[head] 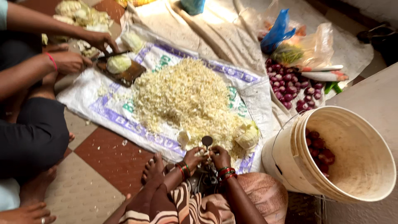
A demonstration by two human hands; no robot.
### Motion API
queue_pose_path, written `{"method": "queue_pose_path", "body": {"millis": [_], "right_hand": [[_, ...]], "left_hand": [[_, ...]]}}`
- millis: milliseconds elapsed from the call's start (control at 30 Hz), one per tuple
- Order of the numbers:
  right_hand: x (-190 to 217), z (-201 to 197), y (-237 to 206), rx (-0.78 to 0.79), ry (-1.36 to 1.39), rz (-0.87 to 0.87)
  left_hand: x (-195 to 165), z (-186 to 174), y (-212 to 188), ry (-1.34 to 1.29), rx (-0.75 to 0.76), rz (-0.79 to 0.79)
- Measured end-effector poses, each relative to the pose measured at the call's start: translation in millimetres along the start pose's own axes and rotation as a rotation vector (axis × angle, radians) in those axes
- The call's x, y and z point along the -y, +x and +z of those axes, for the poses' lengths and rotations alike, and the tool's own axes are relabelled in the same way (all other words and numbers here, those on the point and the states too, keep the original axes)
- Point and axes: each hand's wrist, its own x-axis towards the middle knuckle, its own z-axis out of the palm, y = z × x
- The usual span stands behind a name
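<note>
Now I am cutting cabbage on a standing blade (207,142) held at my feet. My left hand (194,157) and right hand (220,157) are both closed around a small pale cabbage piece (202,152) at the blade, at 6 o'clock. I think the next move needs a slow, steady push, fingers kept back from the edge. At 12 o'clock lies a soft, fluffy heap of shredded cabbage (186,95) on a white woven sack (112,108). A round cabbage chunk (247,135) waits at 2 o'clock.

White woven sack (103,108) with purple-green print spread flat, blue bag (277,30), perhaps plastic
</note>
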Motion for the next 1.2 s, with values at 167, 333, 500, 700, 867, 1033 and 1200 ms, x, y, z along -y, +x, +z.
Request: {"method": "queue_pose_path", "body": {"millis": [167, 333, 500, 700, 867, 1033, 1200], "right_hand": [[-9, -3, -3, 0.024, 0.254, -0.030], [-12, 1, -2, 0.062, 0.408, -0.183], [-6, 7, 6, 0.051, 0.472, -0.083], [-2, 7, 7, -0.006, 0.030, 0.036], [-9, 0, -1, 0.071, 0.475, -0.012], [-12, 1, -1, -0.003, 0.371, -0.100], [-10, 6, 9, -0.019, 0.237, 0.004]], "left_hand": [[-2, -1, -3, -0.156, 0.107, -0.017], [-4, -1, -5, -0.035, 0.073, 0.090], [-6, 0, -3, -0.016, 0.068, 0.125], [-8, 0, -2, -0.028, 0.029, 0.028], [-11, 1, -3, -0.139, 0.040, -0.069], [-12, 2, -3, -0.027, 0.069, 0.127], [-12, 3, -1, -0.007, 0.029, 0.200]]}}
